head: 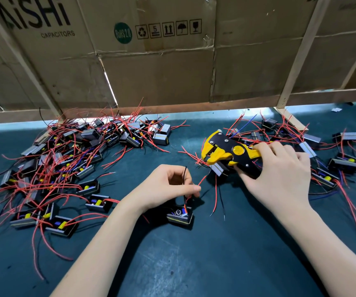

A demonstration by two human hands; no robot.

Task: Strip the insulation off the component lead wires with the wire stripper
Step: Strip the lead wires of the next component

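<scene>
My left hand point(168, 187) pinches the red and black lead wires point(201, 181) of a small black component point(180, 216) that sits on the mat just below it. To the right, my right hand point(277, 170) grips the handles of the yellow and black wire stripper point(226, 151). The stripper's jaws point left and stand open over red wire ends of another component point(218, 169) lying beneath it. The red lead from my left hand reaches up toward the jaws but stays short of them.
A large pile of components with red wires point(70, 159) covers the left of the dark green mat point(194, 264). A smaller pile point(322, 155) lies at the right. Cardboard panels point(162, 61) on a wooden frame wall off the back.
</scene>
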